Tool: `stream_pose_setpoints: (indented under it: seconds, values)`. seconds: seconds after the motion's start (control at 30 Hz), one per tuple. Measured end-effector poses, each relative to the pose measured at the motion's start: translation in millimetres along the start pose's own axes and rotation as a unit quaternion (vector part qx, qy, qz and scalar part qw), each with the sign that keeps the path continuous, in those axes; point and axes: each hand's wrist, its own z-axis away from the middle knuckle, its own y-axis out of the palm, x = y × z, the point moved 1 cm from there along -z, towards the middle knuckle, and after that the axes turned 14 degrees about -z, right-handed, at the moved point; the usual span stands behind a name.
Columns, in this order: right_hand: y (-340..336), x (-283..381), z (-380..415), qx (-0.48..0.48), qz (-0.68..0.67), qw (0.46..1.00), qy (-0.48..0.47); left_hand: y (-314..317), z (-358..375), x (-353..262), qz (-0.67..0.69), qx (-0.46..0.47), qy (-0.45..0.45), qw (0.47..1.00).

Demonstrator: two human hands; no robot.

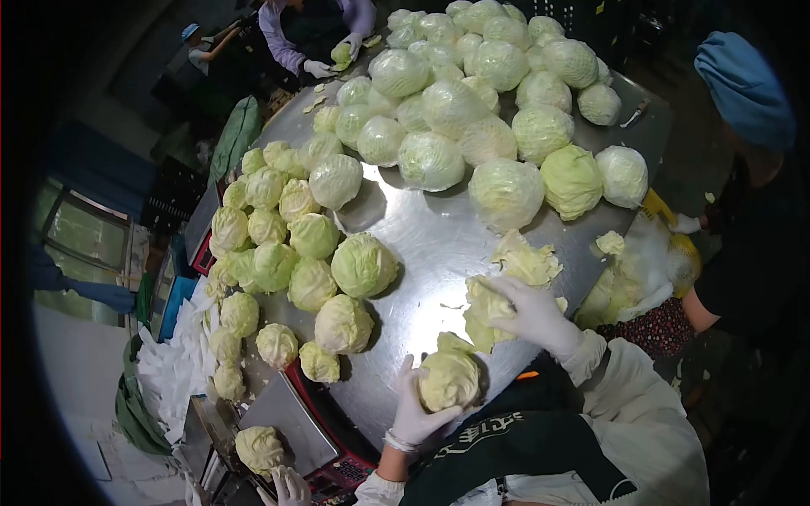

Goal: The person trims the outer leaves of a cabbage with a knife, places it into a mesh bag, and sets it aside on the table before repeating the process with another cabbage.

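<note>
My left hand (419, 409), in a white glove, is wrapped round the side of a pale green cabbage (449, 379) at the near edge of the steel table (413, 228). Just to the right, my right hand (536, 316), also gloved, has its fingers closed on loose cabbage leaves (483, 314) lying on the metal. Another loose leaf pile (527, 259) is beyond that hand. A small leaf sticks out behind the held cabbage.
Unwrapped cabbages (314, 282) crowd the table's left side; film-wrapped cabbages (430, 160) are heaped at the far side. A scale (291, 422) and a co-worker's gloved hand (291, 487) are at the lower left. Other people stand at the right and far side.
</note>
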Motion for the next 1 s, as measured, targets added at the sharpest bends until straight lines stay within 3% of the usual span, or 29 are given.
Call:
stream_pose_setpoints:
  seconds: [0.03,0.07,0.1,0.13,0.2,0.23,0.27,0.3,0.33,0.4,0.43,0.53,0.6,0.63,0.67,0.73,0.77,0.8,0.83,0.87,0.9,0.93,1.0]
  values:
    - [11,3,4,0.002,0.001,1.000,0.001,14,2,7,0.013,-0.034,-0.036,0.999]
    - [25,3,9,0.047,-0.021,0.997,-0.059,25,3,15,0.025,-0.067,-0.070,0.995]
    - [38,0,16,0.093,-0.043,0.988,-0.117,27,1,10,0.189,-0.070,-0.130,0.971]
    - [54,-9,26,0.094,-0.042,0.988,-0.116,25,1,11,0.191,-0.070,-0.130,0.970]
    - [87,-34,36,0.185,-0.214,0.958,0.048,15,3,21,0.230,-0.053,-0.104,0.966]
    - [90,-43,33,0.191,-0.215,0.957,0.044,11,6,26,0.251,-0.064,-0.091,0.962]
    - [89,-55,33,0.180,-0.183,0.961,0.101,9,11,29,0.249,-0.072,-0.094,0.961]
    - [85,-64,33,0.169,-0.149,0.961,0.158,3,14,23,0.355,-0.086,-0.127,0.922]
    - [80,-68,30,0.176,-0.152,0.960,0.155,-1,17,20,0.456,-0.100,-0.156,0.870]
    - [66,-76,19,0.029,-0.134,0.974,0.181,17,25,37,0.500,-0.143,-0.166,0.838]
    - [57,-62,12,0.033,-0.135,0.974,0.179,21,25,38,0.606,-0.127,-0.191,0.762]
    - [32,-18,13,0.072,-0.144,0.966,0.204,34,19,26,0.682,-0.102,-0.229,0.687]
    - [43,15,22,0.124,-0.111,0.985,-0.053,36,12,15,0.781,-0.047,-0.214,0.584]
    - [47,31,28,0.168,-0.090,0.980,-0.057,40,12,15,0.816,-0.029,-0.211,0.537]
    - [52,43,34,0.211,-0.071,0.973,-0.061,43,10,13,0.816,-0.027,-0.212,0.537]
    - [67,28,36,0.190,-0.079,0.972,-0.111,42,3,0,0.737,-0.035,-0.244,0.630]
    - [66,21,33,0.167,-0.111,0.979,-0.022,46,6,7,0.768,-0.020,-0.244,0.592]
    - [63,16,29,0.144,-0.143,0.977,0.067,46,7,11,0.768,-0.020,-0.244,0.592]
    - [54,12,23,0.056,-0.141,0.984,0.097,43,8,14,0.775,0.020,-0.235,0.587]
    - [51,-2,19,-0.010,-0.300,0.922,0.245,43,9,18,0.780,0.059,-0.224,0.581]
    - [41,-18,13,-0.071,-0.349,0.899,0.255,47,12,23,0.780,0.059,-0.224,0.581]
    - [29,-34,9,-0.071,-0.349,0.899,0.255,54,16,31,0.727,-0.002,-0.214,0.653]
    - [10,-46,3,-0.086,-0.208,0.951,0.213,57,24,42,0.665,-0.063,-0.202,0.716]
